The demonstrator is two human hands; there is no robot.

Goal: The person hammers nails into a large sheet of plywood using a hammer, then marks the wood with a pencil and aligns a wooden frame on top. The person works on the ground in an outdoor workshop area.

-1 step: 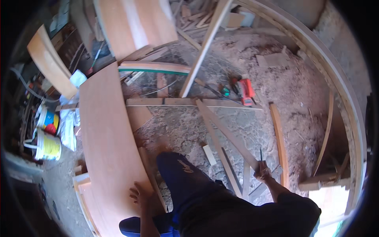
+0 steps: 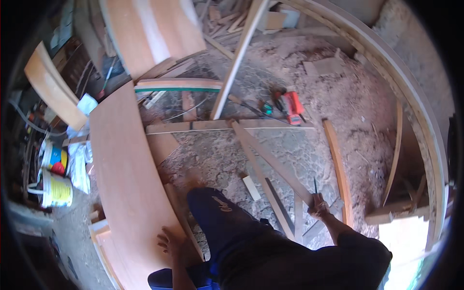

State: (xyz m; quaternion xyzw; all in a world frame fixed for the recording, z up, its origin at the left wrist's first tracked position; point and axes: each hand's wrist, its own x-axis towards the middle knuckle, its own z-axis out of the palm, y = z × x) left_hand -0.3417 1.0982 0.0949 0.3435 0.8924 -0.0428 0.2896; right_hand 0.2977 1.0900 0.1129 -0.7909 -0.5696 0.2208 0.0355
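My left hand (image 2: 169, 241), its fingers apart, rests on the near end of a long plywood panel (image 2: 128, 164) and holds nothing. Over on the right, my right hand (image 2: 319, 208) is closed around the near end of a long, narrow wooden strip (image 2: 273, 162). A thin dark pointed thing (image 2: 315, 186) sticks up from the same hand; its kind is not clear. The strip's far end meets a wooden batten (image 2: 208, 126) lying crosswise. Another strip (image 2: 263, 186) runs close beside it toward me.
A red tool (image 2: 293, 107) lies on the dusty floor beyond the batten. An orange-brown wooden bar (image 2: 338, 169) is right of my hand. A slanting post (image 2: 240, 60) and a large curved frame (image 2: 386, 55) stand around. Buckets (image 2: 57, 188) are at left.
The view has turned slightly, so most of the far things sit a little further left. Both hands keep their places, the left on the panel, the right on the strip.
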